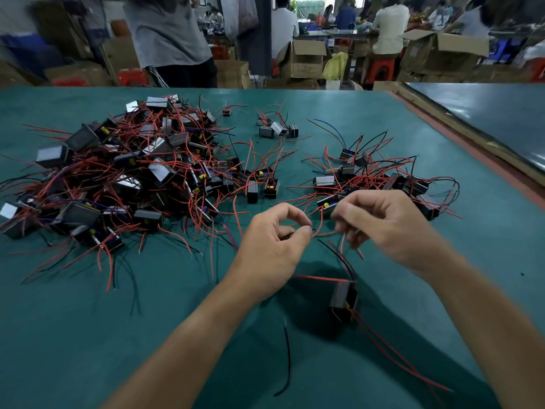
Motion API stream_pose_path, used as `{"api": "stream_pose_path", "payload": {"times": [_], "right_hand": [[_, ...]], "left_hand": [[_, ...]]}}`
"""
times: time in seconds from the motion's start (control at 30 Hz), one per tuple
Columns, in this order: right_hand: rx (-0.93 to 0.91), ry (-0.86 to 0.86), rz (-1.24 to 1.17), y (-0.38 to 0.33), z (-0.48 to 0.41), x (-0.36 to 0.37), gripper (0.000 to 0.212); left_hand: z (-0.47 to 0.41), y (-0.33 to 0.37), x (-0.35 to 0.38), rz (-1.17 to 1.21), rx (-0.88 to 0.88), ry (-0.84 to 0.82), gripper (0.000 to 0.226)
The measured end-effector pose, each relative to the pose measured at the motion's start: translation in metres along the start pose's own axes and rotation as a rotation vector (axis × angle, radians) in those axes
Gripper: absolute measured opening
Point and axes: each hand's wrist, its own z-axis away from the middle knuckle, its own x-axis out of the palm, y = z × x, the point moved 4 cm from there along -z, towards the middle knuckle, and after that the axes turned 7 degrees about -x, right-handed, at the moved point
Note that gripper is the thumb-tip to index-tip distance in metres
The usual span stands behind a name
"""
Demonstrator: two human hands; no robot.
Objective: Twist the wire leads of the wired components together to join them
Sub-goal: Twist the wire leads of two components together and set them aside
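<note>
The red wire leads (323, 232) are right in the middle of the shot, stretched across the small gap between the two hands, above the near part of the surface (88, 335). The left hand (274, 243) has thumb and index finger closed in a pinch on one end. The right hand (383, 225) has its fingers curled in around the other end, gripping it, though it's pretty blurry so I can't make out the exact hold.

Just below the hands sits the wired component (343, 298), a small black block with a yellow bit on it. Its black and red leads run up toward the right hand, and two more red ones trail off toward the lower right. Can't tell if it's resting on the green surface or hanging a little above it.

A loose black wire (287, 358) lies near the front edge, between the forearms. To the left there's a big tangled pile of components (132, 172), to the right behind the hands a smaller pile (368, 175), and a few strays (277, 128) further back. Past the surface: cardboard boxes (306, 59), a red stool (380, 69) and people working.
</note>
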Motion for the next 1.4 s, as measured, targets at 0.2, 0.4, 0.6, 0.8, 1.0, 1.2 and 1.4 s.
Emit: {"api": "stream_pose_path", "payload": {"times": [0.2,0.4,0.6,0.8,1.0,1.2,1.4], "right_hand": [[-0.027,-0.186,0.114,-0.002,0.005,0.002,0.011],[-0.062,-0.23,0.109,-0.009,0.005,0.005,0.021],[-0.065,-0.244,0.038,-0.013,0.006,0.002,0.019],[-0.04,-0.126,-0.007,-0.008,0.004,-0.003,0.022],[0.027,-0.073,-0.077,-0.004,0.003,-0.005,0.019],[0.042,-0.058,-0.088,-0.003,0.003,-0.003,0.02],[0.056,-0.038,-0.089,-0.001,0.002,-0.004,0.021]], "left_hand": [[0.005,0.008,0.002,-0.154,0.09,-0.004,0.016],[0.018,0.024,0.001,-0.334,0.201,-0.12,0.023],[0.023,0.025,0.005,-0.52,0.294,-0.153,0.043],[0.018,0.024,0.003,-0.48,0.377,-0.032,0.014],[0.02,0.028,0.001,-0.509,0.42,0.012,0.024],[0.025,0.027,0.013,-0.625,0.509,-0.096,0.016],[0.023,0.019,0.013,-0.772,0.462,-0.192,0.049]]}}
